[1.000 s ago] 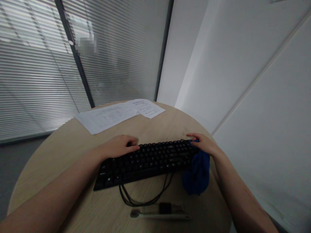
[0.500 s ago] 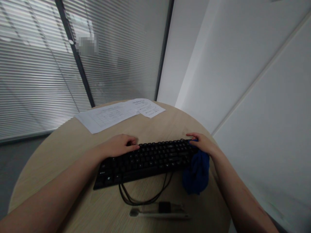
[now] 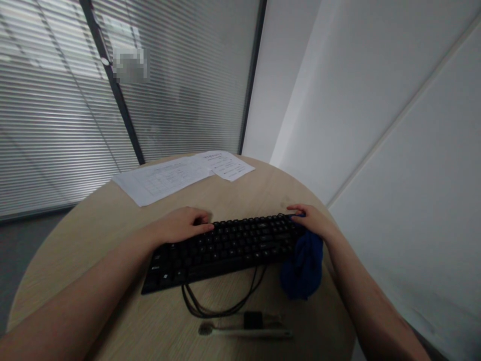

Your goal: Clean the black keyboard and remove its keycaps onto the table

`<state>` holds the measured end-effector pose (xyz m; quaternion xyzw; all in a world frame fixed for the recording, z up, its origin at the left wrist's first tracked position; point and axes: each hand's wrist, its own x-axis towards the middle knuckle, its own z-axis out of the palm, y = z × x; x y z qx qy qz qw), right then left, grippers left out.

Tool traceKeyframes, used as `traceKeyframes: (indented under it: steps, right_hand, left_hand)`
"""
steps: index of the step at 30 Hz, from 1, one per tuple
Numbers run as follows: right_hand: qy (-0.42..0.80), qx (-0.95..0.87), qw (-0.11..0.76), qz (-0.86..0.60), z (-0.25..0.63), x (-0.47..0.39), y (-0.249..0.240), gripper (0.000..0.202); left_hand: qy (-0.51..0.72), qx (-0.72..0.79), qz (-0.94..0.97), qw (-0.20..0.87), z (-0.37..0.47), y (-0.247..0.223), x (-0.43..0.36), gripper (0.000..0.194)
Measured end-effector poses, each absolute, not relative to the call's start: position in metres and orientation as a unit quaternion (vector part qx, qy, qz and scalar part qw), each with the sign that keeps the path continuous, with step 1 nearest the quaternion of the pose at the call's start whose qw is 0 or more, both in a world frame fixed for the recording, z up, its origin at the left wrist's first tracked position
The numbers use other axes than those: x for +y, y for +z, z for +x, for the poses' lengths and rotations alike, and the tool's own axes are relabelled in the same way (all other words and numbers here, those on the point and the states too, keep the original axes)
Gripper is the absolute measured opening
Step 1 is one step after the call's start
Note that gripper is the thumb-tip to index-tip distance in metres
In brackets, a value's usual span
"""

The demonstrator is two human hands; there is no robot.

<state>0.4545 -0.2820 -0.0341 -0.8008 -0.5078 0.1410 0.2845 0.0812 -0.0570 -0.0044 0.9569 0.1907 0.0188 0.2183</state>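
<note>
A black keyboard (image 3: 233, 245) lies slightly slanted on the round wooden table (image 3: 75, 240). My left hand (image 3: 185, 224) grips its upper left edge, thumb over the top keys and the other fingers curled behind. At the upper right corner, my right hand (image 3: 311, 220) pinches a blue cloth (image 3: 302, 265) against the keyboard, index finger stretched out. The cloth hangs over the right end down to the tabletop. From under the keyboard a black cable (image 3: 210, 315) loops toward me.
A brush with a pale handle (image 3: 251, 333) lies near the front of the table, beside a small black block (image 3: 253, 320). Printed papers (image 3: 169, 178) are at the far side. A glass partition with blinds (image 3: 188, 75) and a white wall (image 3: 376, 100) stand behind.
The view has shifted very slightly, so everything sits a little further left. Both hands keep their places on the keyboard and cloth.
</note>
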Motion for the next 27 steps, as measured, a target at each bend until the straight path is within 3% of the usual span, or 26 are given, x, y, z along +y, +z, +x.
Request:
traceKeyframes:
  steps: [8, 18, 27]
  right_hand:
    - [0.191, -0.515, 0.294, -0.782, 0.457, -0.29, -0.028, 0.048]
    - [0.123, -0.5, 0.282, -0.81, 0.451, -0.284, -0.033, 0.043]
    - [0.158, -0.48, 0.29, -0.813, 0.456, -0.293, -0.026, 0.049]
  left_hand:
    - [0.019, 0.182, 0.957, 0.224, 0.08, -0.005, -0.057, 0.042]
    - [0.024, 0.184, 0.954, 0.235, 0.08, -0.005, -0.057, 0.042]
    - [0.024, 0.181, 0.956, 0.229, 0.081, -0.003, -0.058, 0.04]
